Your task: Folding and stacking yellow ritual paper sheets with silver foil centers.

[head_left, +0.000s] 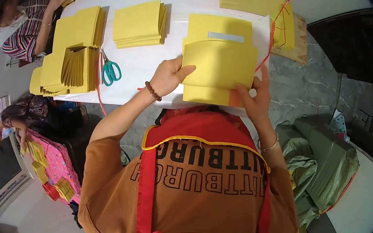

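At the near edge of the table, both my hands grip the sides of a folded yellow paper sheet (218, 64). My left hand (169, 75) closes on its left side, thumb on top, other fingers partly hidden. My right hand (256, 97) pinches the lower right side, thumb on top, near an orange patch (235, 98). Just beyond it, yellow paper with a pale grey strip (225, 36) shows; I cannot tell whether the two are one piece. Green-handled scissors (110, 71) lie left of my left hand. A stack of yellow paper (137, 22) sits beyond them.
More yellow stacks (75, 51) line the table's left side. Red string (270, 38) hangs at the right edge beside a yellow bundle (285, 28) on a wooden pallet. Green wrapped bales (321, 156) stand on the right. One person (30, 23) works at far left, another (23, 115) below.
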`<state>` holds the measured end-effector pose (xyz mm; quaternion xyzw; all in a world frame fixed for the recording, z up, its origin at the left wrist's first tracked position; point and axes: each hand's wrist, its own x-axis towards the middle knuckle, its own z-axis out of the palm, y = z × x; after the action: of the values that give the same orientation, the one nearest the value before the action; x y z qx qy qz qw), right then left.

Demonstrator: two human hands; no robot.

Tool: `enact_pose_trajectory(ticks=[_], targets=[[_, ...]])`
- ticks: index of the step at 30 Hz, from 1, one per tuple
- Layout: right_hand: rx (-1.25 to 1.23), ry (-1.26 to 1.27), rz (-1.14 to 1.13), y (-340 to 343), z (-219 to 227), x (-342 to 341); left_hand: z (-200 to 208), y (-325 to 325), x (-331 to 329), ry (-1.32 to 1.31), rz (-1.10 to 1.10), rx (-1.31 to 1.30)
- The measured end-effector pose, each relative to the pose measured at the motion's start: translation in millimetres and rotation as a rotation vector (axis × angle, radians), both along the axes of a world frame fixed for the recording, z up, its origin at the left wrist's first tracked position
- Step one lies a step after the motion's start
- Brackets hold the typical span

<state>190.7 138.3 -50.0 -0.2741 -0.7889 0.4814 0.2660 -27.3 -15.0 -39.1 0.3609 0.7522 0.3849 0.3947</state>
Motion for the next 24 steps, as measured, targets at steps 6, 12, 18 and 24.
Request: enact_pose_trajectory(ticks=[6, 12, 18, 24], targets=[[-0.391, -0.067, -0.06, 4, 9, -15, 11, 9, -1, -0.25, 0.071, -0.017], [-0.38, -0.091, -0.119, 3, 4, -20, 5, 8, 3, -0.373, 0.167, 0.03], [-0.375, -0.19, -0.132, 7, -4, -18, 16, 12, 4, -0.02, 0.241, 0.124], [-0.496, 0.022, -0.148, 6, 4, -30, 42, 40, 20, 0.86, -0.202, 0.43]])
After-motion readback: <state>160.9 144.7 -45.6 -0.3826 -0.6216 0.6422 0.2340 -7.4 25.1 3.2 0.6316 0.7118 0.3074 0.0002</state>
